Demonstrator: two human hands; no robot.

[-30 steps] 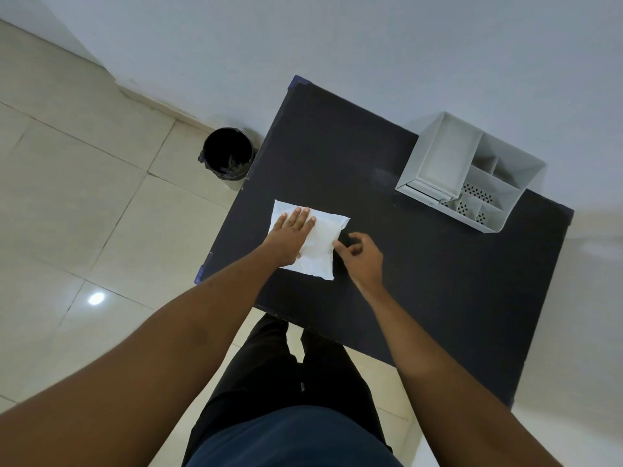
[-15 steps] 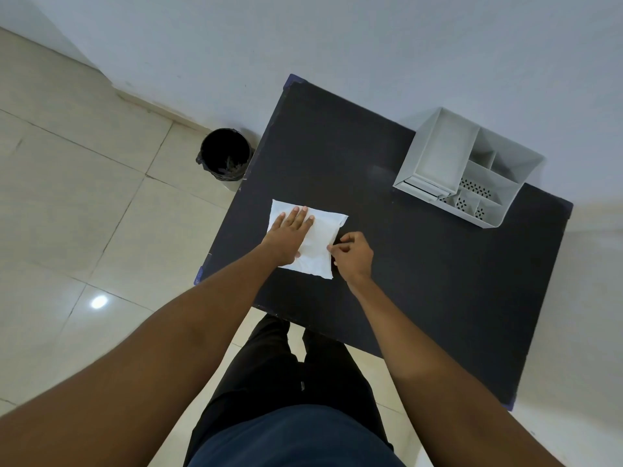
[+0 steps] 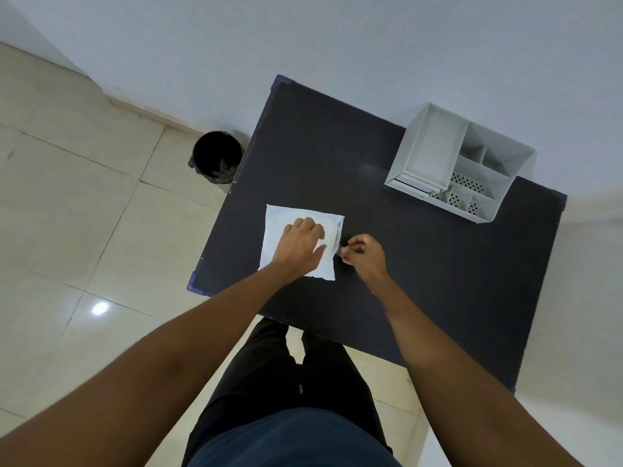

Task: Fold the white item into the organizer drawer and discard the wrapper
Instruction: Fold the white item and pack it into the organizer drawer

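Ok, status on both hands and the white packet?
Left hand flat on white packet. Right hand pinching its right edge. Organizer unobstructed.

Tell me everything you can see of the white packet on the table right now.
The white packet is a flat, roughly square pouch, papery or plastic-looking, lying on the black table near its front-left edge. The left hand rests on its middle, fingers curled, pressing it down. The right hand pinches at its right edge, where a narrow strip looks slightly lifted. Whether it is torn open cannot be told. Its corners lie flat and uncovered.
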